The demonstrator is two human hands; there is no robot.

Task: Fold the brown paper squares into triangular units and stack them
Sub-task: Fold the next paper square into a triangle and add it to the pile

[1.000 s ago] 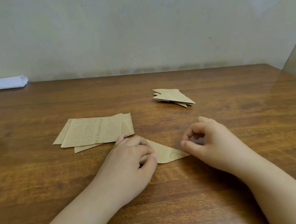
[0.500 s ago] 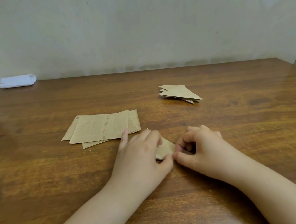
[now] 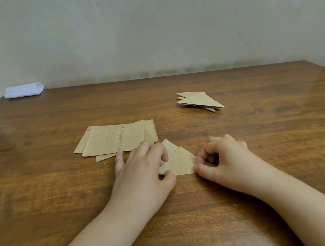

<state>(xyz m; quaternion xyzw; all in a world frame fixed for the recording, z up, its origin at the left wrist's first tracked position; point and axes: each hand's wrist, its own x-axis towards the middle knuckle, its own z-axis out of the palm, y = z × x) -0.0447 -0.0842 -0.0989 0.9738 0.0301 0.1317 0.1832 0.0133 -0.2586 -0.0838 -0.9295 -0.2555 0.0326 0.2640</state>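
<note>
- Looking down at a glossy brown wooden counter (image 3: 42, 205) pushed up against a plain off-white wall (image 3: 142, 30), with light glaring off the wood at the far left.
- No real containers here, just piles: a loose fan of flat brown paper squares (image 3: 115, 138) with newspaper-style print sits left of centre, and the stack of finished triangles (image 3: 199, 101) is further back to the right, well apart from the squares.
- A folded white cloth (image 3: 24, 90) is way off in the far left corner by the wall.
- The piece I'm working on (image 3: 181, 161) lies flat on the counter right in front of me, between my hands and just beside the near edge of the squares, with two points sticking up at its far side.
- My left hand (image 3: 143, 168) is arched over its left part, fingers curled, thumb tip on the near edge.
- My right hand (image 3: 224, 155) has a narrow grip, thumb and curled forefinger pinching the right corner of the piece.
</note>
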